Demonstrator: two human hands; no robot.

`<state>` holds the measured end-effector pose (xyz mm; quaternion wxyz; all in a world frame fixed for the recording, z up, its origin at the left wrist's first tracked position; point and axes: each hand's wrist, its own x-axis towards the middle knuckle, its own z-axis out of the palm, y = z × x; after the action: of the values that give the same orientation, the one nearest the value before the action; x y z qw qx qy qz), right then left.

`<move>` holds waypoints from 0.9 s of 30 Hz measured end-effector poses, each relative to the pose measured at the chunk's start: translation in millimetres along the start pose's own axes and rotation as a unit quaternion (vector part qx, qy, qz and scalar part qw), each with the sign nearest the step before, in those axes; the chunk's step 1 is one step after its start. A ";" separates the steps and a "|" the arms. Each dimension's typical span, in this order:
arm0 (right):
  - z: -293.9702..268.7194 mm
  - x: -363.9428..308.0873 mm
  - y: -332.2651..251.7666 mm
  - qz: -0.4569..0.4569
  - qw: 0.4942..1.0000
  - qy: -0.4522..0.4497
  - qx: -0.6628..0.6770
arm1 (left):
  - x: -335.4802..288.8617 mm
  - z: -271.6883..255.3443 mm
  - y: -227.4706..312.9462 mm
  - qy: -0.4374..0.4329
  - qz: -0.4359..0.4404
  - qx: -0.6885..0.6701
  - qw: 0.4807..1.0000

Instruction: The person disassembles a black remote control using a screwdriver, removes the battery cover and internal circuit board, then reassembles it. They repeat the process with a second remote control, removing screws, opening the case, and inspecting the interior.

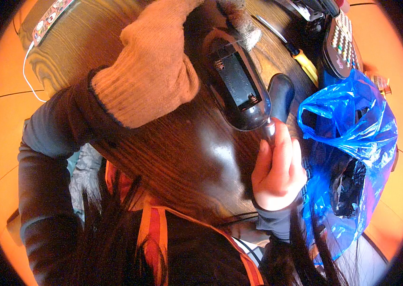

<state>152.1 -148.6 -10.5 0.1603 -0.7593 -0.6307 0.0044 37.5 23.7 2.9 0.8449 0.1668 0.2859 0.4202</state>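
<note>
Gloved left hand (156, 62) grips 1 remote (237, 83) (batt. bay open), right hand (277, 169) clenches 1 tool (269, 129).

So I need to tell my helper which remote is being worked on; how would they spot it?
Start at the dark wooden table. The gloved left hand holds a black remote face down. Unlike the remote near the blue bag, its battery bay lies open and empty.
</note>
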 end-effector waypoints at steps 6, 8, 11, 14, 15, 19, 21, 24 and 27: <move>-11.8 -1.8 -2.0 -0.004 1.000 -0.029 -0.002 | 8.3 -5.6 -1.1 0.005 -0.060 -0.025 0.998; -16.4 -0.3 1.0 -0.019 0.998 -0.041 -0.031 | 15.9 -9.3 -1.5 0.035 -0.060 0.040 0.997; -20.2 1.3 9.4 -0.077 0.996 -0.047 0.007 | 23.2 -15.4 1.7 0.027 -0.121 0.085 0.989; -24.9 -3.3 10.9 -0.121 0.983 -0.113 0.083 | 24.8 -15.9 2.8 0.016 -0.159 0.105 0.981; -26.8 -6.4 10.2 -0.132 0.980 -0.115 0.090 | 23.1 -15.3 3.9 0.018 -0.172 0.113 0.978; -28.9 -5.2 11.8 -0.032 0.990 -0.118 0.072 | 21.2 -10.6 11.2 0.029 -0.211 0.123 0.969; -30.9 -2.3 12.2 -0.037 0.991 -0.107 0.075 | 21.7 -9.5 10.9 0.026 -0.218 0.101 0.970; -34.2 1.6 12.3 -0.038 0.991 -0.106 0.079 | 25.8 -11.5 -2.2 0.004 -0.172 0.119 0.978; -36.3 5.2 12.9 -0.066 0.993 -0.068 0.067 | 28.1 -16.3 -10.3 -0.001 -0.183 0.082 0.980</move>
<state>173.0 -154.1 21.7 0.1679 -0.7011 -0.6874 0.0875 47.2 41.0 -24.8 0.8910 0.1811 0.3445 0.2336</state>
